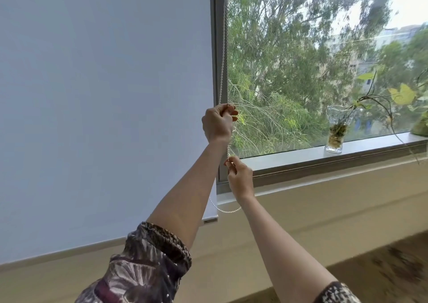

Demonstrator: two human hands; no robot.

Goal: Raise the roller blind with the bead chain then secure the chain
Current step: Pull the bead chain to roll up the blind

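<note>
A pale grey roller blind (104, 94) covers the left window down to below the sill; its bottom bar (209, 219) ends near my left forearm. The white bead chain (221, 66) hangs twisted along the window frame at the blind's right edge. My left hand (217, 123) grips the chain high up, fingers curled round it. My right hand (239, 175) pinches the chain lower down, just under the left hand. The chain's bottom loop (228, 210) sags between my forearms.
A grey window frame post (216, 36) stands beside the blind. The right pane shows trees and buildings. On the sill (289, 157) stands a glass vase with a trailing plant (334, 133). A beige wall runs below the sill.
</note>
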